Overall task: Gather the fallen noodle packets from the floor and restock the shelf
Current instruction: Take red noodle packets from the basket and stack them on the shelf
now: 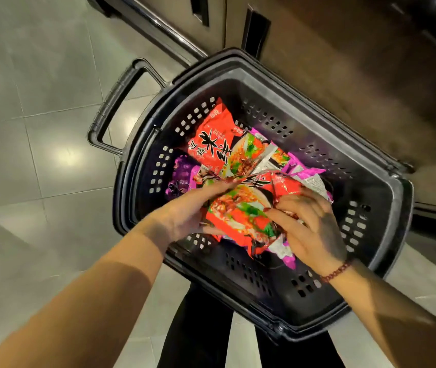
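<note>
Dim indoor light, wide-angle bend at the edges.
Overhead lamps glare off the floor tiles [60, 155]; the hands blur slightly, and the upper right corner sinks into shadow.

Black perforated basket [371, 181] on grey tiled floor [38, 128]; dark cabinet fronts [357, 62] behind.

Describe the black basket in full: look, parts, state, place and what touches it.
The black basket looks like hard plastic, with a thick rim and walls pierced by rows of small holes. A loop handle lies folded outward on its left side. It sits tilted in view above a tiled floor. Red and purple noodle packets lie inside; the left hand and right hand reach in, gripping a red packet.
</note>
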Demonstrator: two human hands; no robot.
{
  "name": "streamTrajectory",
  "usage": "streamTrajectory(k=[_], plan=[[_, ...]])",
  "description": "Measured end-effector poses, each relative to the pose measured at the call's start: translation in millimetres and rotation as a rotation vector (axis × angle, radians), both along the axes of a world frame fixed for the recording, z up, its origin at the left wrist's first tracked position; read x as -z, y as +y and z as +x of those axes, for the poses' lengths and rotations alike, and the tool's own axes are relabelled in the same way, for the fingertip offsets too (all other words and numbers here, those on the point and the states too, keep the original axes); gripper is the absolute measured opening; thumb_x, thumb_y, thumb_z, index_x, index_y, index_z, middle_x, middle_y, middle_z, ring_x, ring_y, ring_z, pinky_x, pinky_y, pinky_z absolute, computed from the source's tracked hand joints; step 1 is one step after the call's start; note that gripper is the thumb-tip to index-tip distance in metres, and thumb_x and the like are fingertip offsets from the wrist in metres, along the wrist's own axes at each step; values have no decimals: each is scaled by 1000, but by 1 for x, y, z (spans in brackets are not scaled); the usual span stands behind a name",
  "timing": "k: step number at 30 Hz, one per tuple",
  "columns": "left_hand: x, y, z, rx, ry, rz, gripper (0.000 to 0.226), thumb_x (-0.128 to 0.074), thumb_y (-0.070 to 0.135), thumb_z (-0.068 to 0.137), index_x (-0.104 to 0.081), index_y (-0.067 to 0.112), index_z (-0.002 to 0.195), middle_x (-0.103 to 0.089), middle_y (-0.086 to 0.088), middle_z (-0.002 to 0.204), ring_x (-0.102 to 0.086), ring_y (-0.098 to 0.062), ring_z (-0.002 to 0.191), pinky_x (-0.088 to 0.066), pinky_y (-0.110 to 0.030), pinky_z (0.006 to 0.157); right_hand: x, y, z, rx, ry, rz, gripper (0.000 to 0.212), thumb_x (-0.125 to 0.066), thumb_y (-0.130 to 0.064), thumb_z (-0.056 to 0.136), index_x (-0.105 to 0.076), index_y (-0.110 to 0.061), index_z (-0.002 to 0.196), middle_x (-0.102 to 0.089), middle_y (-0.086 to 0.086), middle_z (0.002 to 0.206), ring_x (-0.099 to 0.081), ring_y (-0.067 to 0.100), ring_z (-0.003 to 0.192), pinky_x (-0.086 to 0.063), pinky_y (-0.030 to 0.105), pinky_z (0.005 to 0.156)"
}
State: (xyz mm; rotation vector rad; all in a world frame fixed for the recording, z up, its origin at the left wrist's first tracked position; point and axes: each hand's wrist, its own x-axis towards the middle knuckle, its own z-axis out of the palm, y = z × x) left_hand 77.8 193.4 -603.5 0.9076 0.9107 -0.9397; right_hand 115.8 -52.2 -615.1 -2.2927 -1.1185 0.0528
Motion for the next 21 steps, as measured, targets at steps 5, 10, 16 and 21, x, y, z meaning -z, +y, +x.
streamTrajectory(k=[5, 10, 16, 21], plan=[[13, -5, -4, -147, -133, 102, 56, -76, 24, 66, -63, 9, 118, -71, -11, 108, -67, -24, 98, -53, -43, 95, 14, 2, -1, 196, 132, -69, 59, -57, 10, 72, -54, -21, 122, -43, 4, 137, -40, 19, 131, -21, 49, 117], [16, -12, -21, -368, -197, 214, 56, -73, -4, 75, -58, 11, 126, -68, -12, 110, -71, -21, 90, -58, -35, 72, 8, 27, -8, 910, 1081, 353, 54, -64, -9, 88, -46, -22, 137, -45, -1, 142, -47, 15, 130, -44, 30, 104], [9, -21, -38, -237, -206, 183, 50, -81, 3, 69, -64, 6, 116, -71, -14, 110, -69, -29, 95, -56, -39, 80, 4, 60, 3, 692, 1416, 299, 36, -77, -22, 76, -65, -23, 110, -72, -6, 107, -66, 10, 103, -53, 34, 90], [0, -27, -53, -516, -164, 209, 39, -69, 20, 75, -64, 12, 113, -74, -7, 103, -71, -21, 87, -58, -32, 68, 11, 86, 28, 389, 1375, 39, 46, -78, -16, 78, -60, -21, 120, -62, -16, 119, -58, 1, 108, -48, 25, 97]])
